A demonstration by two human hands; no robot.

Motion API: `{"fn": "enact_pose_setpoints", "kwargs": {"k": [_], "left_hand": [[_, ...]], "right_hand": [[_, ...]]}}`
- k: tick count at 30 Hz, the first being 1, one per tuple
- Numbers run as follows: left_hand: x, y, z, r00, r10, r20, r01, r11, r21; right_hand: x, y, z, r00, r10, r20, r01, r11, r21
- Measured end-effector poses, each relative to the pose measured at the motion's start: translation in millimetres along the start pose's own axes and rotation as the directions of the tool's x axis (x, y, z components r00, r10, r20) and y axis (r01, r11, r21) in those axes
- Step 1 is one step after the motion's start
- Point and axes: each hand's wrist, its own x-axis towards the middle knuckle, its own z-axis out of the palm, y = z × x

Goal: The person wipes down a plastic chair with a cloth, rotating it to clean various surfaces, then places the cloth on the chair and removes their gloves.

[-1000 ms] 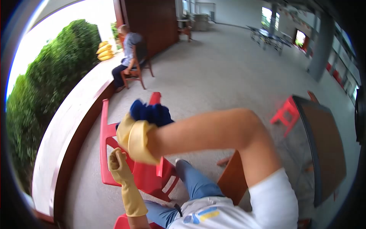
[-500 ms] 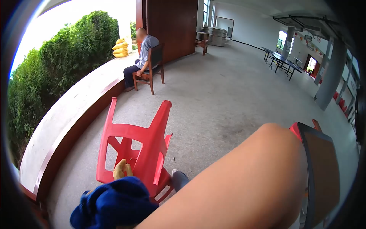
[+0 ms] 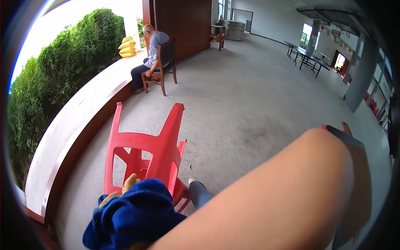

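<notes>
A bunched blue cloth (image 3: 135, 210) lies low in the view, where my bare right forearm ends. My right hand is hidden behind its folds and seems closed on it. Yellow-gloved fingers of my left hand (image 3: 131, 183) show at the cloth's upper edge, bent together against it; the rest of that hand is covered. Just beyond them stands a red plastic stool (image 3: 139, 139) with its legs pointing up, partly hidden by the cloth and the glove.
A person (image 3: 156, 46) sits on a wooden chair (image 3: 166, 58) by the low ledge (image 3: 79, 112). Yellow sacks (image 3: 127, 48) rest on the ledge beside a hedge. A dark-framed board (image 3: 358, 187) stands at right. Farther off are table-tennis tables (image 3: 306, 55) and a pillar (image 3: 362, 73).
My right arm and the blue cloth have come down and nearer, now covering much of my left hand. The view has shifted, and the upturned red stool shows more fully.
</notes>
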Motion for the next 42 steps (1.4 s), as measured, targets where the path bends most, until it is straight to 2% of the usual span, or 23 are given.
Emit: {"fn": "enact_pose_setpoints", "kwargs": {"k": [6, 10, 12, 13, 14, 15, 16, 17, 19, 20, 21, 23, 24, 26, 27, 30, 33, 35, 36, 37, 39, 41, 42], "left_hand": [[6.4, -2.1, 4.0, 1.0, 0.01, -0.003, -0.01, 1.0, 0.002], [6.7, -4.8, 2.3, 1.0, 0.006, 0.001, -0.006, 1.0, -0.006], [9.6, -2.7, 0.0, 1.0, 0.0, 0.011, 0.0, 1.0, 0.014], [11.8, -0.7, -1.2, 1.0, -0.004, 0.018, 0.004, 1.0, 0.027], [12.3, 2.1, -0.4, 1.0, -0.01, 0.024, 0.009, 0.999, 0.041], [10.3, 3.9, -2.1, 0.999, -0.022, 0.033, 0.02, 0.998, 0.061], [10.5, 7.3, -0.9, 0.998, -0.058, 0.031, 0.058, 0.998, -0.008], [9.6, 8.1, -0.3, 0.998, -0.047, 0.042, 0.046, 0.999, 0.021], [13.5, 9.8, 3.6, 0.999, -0.016, 0.048, 0.012, 0.997, 0.072], [13.8, 14.7, 6.2, 0.996, 0.077, 0.035, -0.083, 0.977, 0.195], [14.8, 12.5, 8.0, 0.984, 0.173, 0.038, -0.177, 0.945, 0.276], [17.0, 8.2, 13.7, 0.93, 0.359, 0.077, -0.356, 0.832, 0.426], [14.6, 10.0, 14.7, 0.914, 0.397, 0.082, -0.391, 0.809, 0.439], [9.5, 19.0, 13.5, 0.951, 0.284, 0.123, -0.31, 0.851, 0.423], [7.1, 25.2, 12.5, 0.963, 0.224, 0.147, -0.266, 0.87, 0.414], [7.0, 27.7, 11.6, 0.96, 0.216, 0.177, -0.272, 0.866, 0.42], [6.1, 23.7, 10.6, 0.959, 0.211, 0.19, -0.277, 0.848, 0.452], [6.8, 13.6, 10.9, 0.958, 0.207, 0.196, -0.276, 0.846, 0.457], [7.8, 2.8, 11.2, 0.96, 0.202, 0.196, -0.271, 0.853, 0.445], [8.6, -6.7, 13.7, 0.96, 0.195, 0.202, -0.266, 0.862, 0.431], [7.2, -11.3, 20.4, 0.944, 0.286, 0.163, -0.329, 0.834, 0.442], [5.8, -4.6, 19.0, 0.95, 0.283, 0.132, -0.312, 0.831, 0.461], [5.7, 27.9, 9.8, 0.935, 0.237, 0.264, -0.349, 0.748, 0.565]], "right_hand": [[-6.1, 12.8, 2.7, 0.999, 0.028, -0.015, -0.028, 0.999, 0.045], [-26.9, 39.7, 28.2, 0.981, 0.194, -0.023, -0.182, 0.948, 0.26], [-52.3, 55.9, 57.3, 0.915, 0.401, -0.049, -0.318, 0.79, 0.524], [-63.3, 62.6, 77.0, 0.889, 0.457, 0.045, -0.378, 0.674, 0.635], [-79.5, 62.6, 88.0, 0.859, 0.511, 0.035, -0.369, 0.57, 0.734], [-91.0, 59.5, 115.2, 0.818, 0.571, 0.074, -0.348, 0.388, 0.853], [-104.1, 49.1, 147.2, 0.733, 0.68, 0.008, -0.301, 0.313, 0.901], [-115.1, 33.8, 165.9, 0.668, 0.742, 0.05, -0.207, 0.121, 0.971], [-121.6, -8.9, 206.8, 0.466, 0.883, 0.049, 0.18, -0.149, 0.972], [-120.7, -27.7, 229.8, 0.375, 0.924, 0.08, 0.397, -0.238, 0.886], [-119.5, -37.9, 260.4, 0.506, 0.855, 0.11, 0.632, -0.454, 0.628], [-115.3, -60.1, 277.8, 0.453, 0.846, 0.282, 0.728, -0.533, 0.431], [-115.3, -57.1, 279.8, 0.483, 0.839, 0.249, 0.687, -0.54, 0.485], [-121.5, -49.9, 274.4, 0.545, 0.815, 0.196, 0.595, -0.541, 0.595], [-123.0, -45.9, 262.8, 0.539, 0.819, 0.195, 0.525, -0.508, 0.683], [-113.9, -28.3, 208.7, 0.546, 0.811, 0.208, 0.317, -0.43, 0.846], [-103.2, -0.3, 176.9, 0.482, 0.873, 0.071, -0.039, -0.059, 0.997], [-94.9, 25.6, 167.2, 0.547, 0.835, -0.055, -0.325, 0.273, 0.905], [-82.5, 40.7, 193.8, 0.621, 0.776, -0.11, -0.356, 0.404, 0.842], [-86.1, 40.0, 155.8, 0.679, 0.723, 0.124, -0.513, 0.347, 0.785], [-72.4, 31.4, 164.6, 0.714, 0.651, 0.259, -0.639, 0.452, 0.623], [-53.7, 18.7, 193.7, 0.703, 0.685, 0.192, -0.681, 0.57, 0.461], [-46.9, 14.4, 205.9, 0.705, 0.701, 0.101, -0.687, 0.642, 0.34]]}}
